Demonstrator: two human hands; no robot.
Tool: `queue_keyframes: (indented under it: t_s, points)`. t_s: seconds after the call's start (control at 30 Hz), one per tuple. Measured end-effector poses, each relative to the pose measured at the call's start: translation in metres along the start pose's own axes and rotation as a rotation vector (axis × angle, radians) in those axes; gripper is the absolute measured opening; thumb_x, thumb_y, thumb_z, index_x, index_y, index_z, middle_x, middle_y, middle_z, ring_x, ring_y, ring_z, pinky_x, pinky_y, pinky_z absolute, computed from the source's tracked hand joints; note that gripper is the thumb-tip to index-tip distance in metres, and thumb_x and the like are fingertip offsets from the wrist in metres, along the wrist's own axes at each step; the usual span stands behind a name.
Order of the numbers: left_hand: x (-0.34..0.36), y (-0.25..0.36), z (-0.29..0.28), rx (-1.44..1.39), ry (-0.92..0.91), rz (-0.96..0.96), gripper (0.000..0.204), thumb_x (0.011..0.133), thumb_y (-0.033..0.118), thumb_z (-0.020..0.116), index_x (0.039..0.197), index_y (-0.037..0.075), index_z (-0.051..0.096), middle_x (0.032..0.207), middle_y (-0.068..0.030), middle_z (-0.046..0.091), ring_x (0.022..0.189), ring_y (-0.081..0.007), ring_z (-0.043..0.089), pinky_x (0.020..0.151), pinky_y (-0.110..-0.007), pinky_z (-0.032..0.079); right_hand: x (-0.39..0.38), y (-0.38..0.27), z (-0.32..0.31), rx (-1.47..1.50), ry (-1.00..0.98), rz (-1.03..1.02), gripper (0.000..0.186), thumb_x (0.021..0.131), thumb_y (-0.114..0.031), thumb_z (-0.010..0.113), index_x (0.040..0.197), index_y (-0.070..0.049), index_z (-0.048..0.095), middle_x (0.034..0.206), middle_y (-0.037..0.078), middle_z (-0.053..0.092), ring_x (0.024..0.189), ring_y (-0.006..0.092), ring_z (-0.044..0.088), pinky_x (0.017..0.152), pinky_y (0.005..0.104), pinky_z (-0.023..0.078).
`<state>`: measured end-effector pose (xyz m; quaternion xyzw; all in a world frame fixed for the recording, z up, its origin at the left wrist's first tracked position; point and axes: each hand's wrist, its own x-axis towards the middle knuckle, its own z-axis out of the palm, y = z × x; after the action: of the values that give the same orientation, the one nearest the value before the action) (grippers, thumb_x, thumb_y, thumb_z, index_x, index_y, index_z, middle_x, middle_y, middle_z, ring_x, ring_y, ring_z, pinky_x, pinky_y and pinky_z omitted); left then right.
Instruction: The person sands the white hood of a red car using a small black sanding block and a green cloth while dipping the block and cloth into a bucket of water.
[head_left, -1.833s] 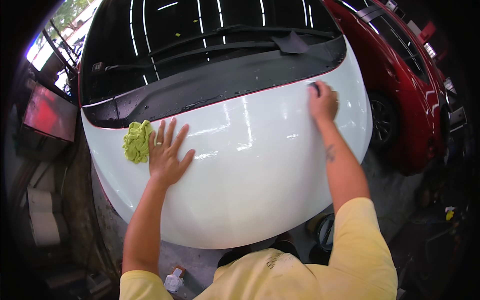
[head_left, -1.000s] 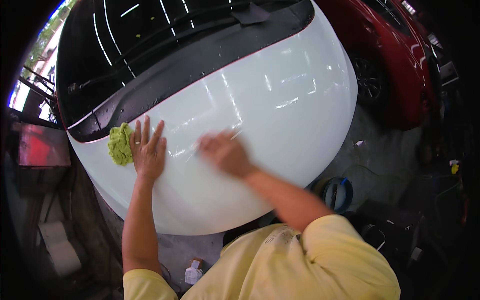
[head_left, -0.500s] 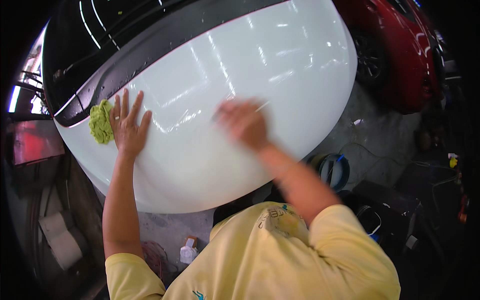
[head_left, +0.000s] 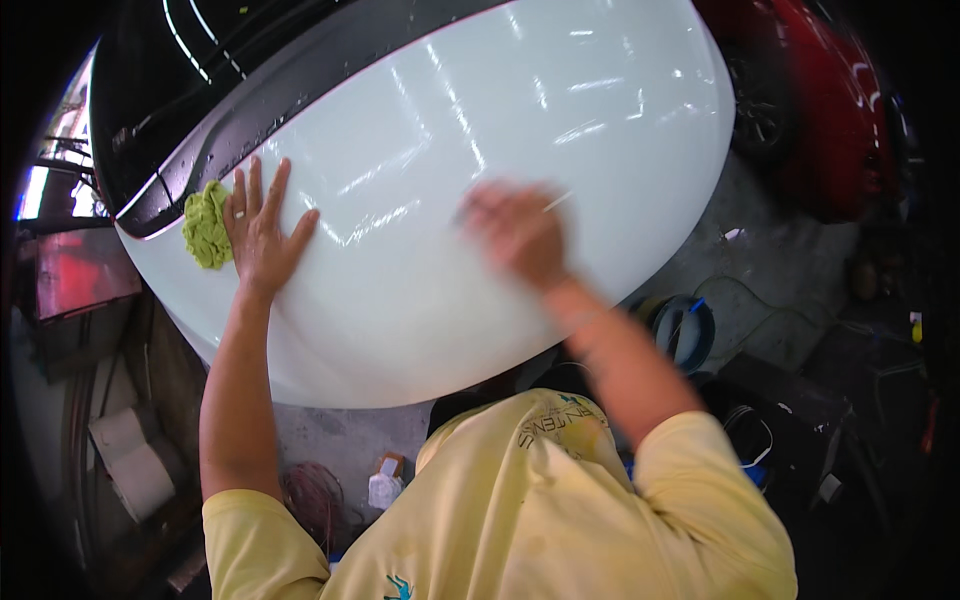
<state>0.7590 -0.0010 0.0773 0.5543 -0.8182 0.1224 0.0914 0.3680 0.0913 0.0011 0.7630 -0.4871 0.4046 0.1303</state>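
Observation:
My left hand [head_left: 260,235] lies flat with fingers spread on the glossy white car hood [head_left: 430,320], just below the black trim [head_left: 270,95] along the windshield's base. Beside its fingers sits a crumpled green cloth [head_left: 204,226]. My right hand [head_left: 515,225] is over the middle of the hood, smeared by motion, its fingers curled round something small and dark that I cannot make out. Bright streaks of reflected light run across the paint.
A red car with a black wheel [head_left: 760,115] stands at the right. Low down are a bucket [head_left: 680,330], a dark case [head_left: 790,405], a cable and a small white object [head_left: 385,485]. A cabinet with a reddish sheen [head_left: 88,270] and white rolled material [head_left: 130,460] are at the left.
My right hand has left the hood's upper right corner for its middle, then shifted slightly rightward. My left hand still lies by the cloth. The view has turned and tipped downward.

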Motion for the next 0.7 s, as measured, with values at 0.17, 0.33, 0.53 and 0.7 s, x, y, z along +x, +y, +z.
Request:
queue_keyframes:
  t_s: [0.17,0.33,0.53,0.7]
  points:
    - [0.015,0.016,0.002,0.029,-0.039,-0.018,0.086,0.098,0.056,0.073,0.174,0.040,0.036,0.187,-0.0044,0.018,0.173,-0.0294,0.009,0.138,-0.052,0.007,0.048,0.147,-0.055,-0.262,0.068,0.800,0.028,0.103,-0.041,0.072,0.118,-0.018,0.078,0.118,0.006,0.077,0.107,0.0345,0.070,0.096,0.0508,0.056]
    - [0.006,0.004,0.001,0.055,-0.049,-0.029,0.084,0.100,0.067,0.068,0.174,0.042,0.037,0.187,-0.0067,0.018,0.173,-0.0314,0.009,0.137,-0.054,0.006,0.007,-0.104,0.016,-0.064,-0.224,0.283,0.027,0.099,-0.024,0.067,0.125,-0.020,0.075,0.119,0.005,0.074,0.103,0.0298,0.069,0.093,0.0569,0.057]
    - [-0.007,0.027,-0.015,0.108,-0.185,0.108,0.075,0.106,0.055,0.064,0.174,0.040,0.038,0.187,-0.0094,0.016,0.173,-0.0409,0.005,0.135,-0.064,0.002,-0.027,0.091,-0.038,-0.092,0.028,0.296,0.023,0.100,-0.027,0.078,0.121,-0.016,0.079,0.124,0.004,0.078,0.110,0.0298,0.072,0.095,0.0498,0.058]
    - [0.006,0.141,-0.022,-0.004,-0.210,0.285,0.064,0.107,0.062,0.057,0.169,0.047,0.045,0.187,-0.0056,0.021,0.172,-0.0419,0.007,0.136,-0.067,0.002,0.023,0.149,-0.075,-0.292,0.120,1.004,0.031,0.104,-0.041,0.070,0.123,-0.018,0.078,0.120,0.009,0.077,0.110,0.0383,0.069,0.095,0.0523,0.056]
